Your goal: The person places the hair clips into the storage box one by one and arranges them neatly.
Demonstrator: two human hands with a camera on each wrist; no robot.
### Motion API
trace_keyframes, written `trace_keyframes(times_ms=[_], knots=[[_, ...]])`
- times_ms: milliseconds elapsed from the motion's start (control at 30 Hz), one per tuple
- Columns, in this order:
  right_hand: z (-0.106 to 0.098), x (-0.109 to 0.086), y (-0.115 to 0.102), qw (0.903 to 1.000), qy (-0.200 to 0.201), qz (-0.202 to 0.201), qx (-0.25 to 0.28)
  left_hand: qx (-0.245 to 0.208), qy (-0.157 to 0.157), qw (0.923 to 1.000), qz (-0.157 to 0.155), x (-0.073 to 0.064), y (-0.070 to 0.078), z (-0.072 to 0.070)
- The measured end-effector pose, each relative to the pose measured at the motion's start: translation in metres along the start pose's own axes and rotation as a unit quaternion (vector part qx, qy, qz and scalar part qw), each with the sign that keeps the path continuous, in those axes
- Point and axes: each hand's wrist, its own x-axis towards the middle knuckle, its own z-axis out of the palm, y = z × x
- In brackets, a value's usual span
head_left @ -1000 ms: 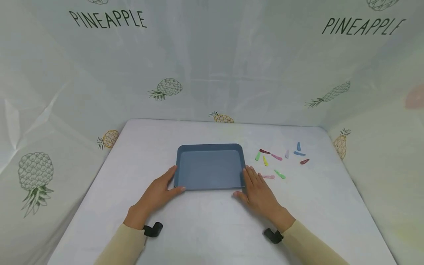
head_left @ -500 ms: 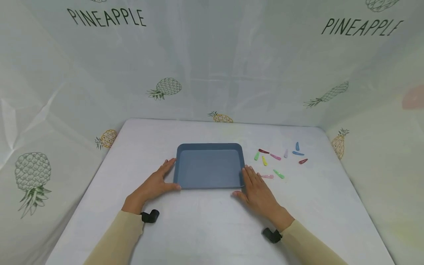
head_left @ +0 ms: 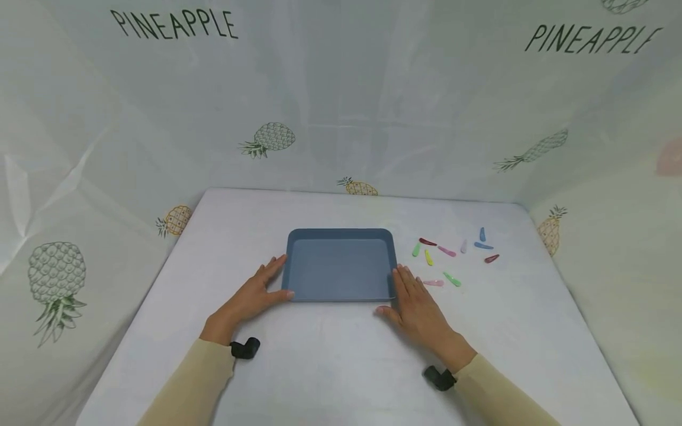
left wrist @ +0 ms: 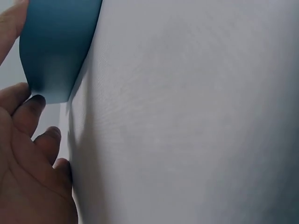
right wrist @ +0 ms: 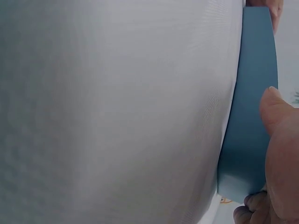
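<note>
A blue-grey rectangular tray [head_left: 341, 266] lies flat on the white-covered table. My left hand [head_left: 250, 300] is at its left front corner, fingers extended along the left side and thumb at the front edge. In the left wrist view, fingertips [left wrist: 36, 100] touch the tray's outer wall [left wrist: 58, 51]. On the opposite side, my right hand [head_left: 423, 312] rests with straight fingers against the right edge, its thumb out near the front corner. The right wrist view has that thumb [right wrist: 273, 105] overlapping the tray's side wall [right wrist: 250, 93]. Neither hand holds anything else.
Several small coloured snap hair clips lie scattered right of the tray, among them a yellow one [head_left: 428, 257], a dark red one [head_left: 492, 258] and a blue one [head_left: 483, 245]. A pink clip [head_left: 434, 283] lies close to my right fingers. A pineapple-printed curtain [head_left: 341, 100] encloses the table.
My left hand has shifted slightly away from me along the tray's left side, its thumb now nearer the corner. The right hand, tray and clips stay in place.
</note>
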Motion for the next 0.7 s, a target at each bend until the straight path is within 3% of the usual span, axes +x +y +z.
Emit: trace_keyframes(times_ms=[200,333,567,700], knots=[[-0.001,0.000,0.002,1.0000,0.005,-0.004,-0.002,0.026,0.016,0.9994,0.020,0.002,0.002,0.004],[-0.001,0.001,0.002,1.0000,0.005,-0.005,-0.004,0.047,0.008,0.9982,0.036,0.005,0.003,0.002],[-0.001,0.002,0.003,1.0000,-0.004,0.001,0.001,-0.026,-0.021,0.9991,0.027,0.013,0.002,-0.016],[-0.002,0.000,0.003,1.0000,-0.006,0.001,-0.002,-0.038,-0.033,0.9986,0.013,0.015,0.002,-0.018]])
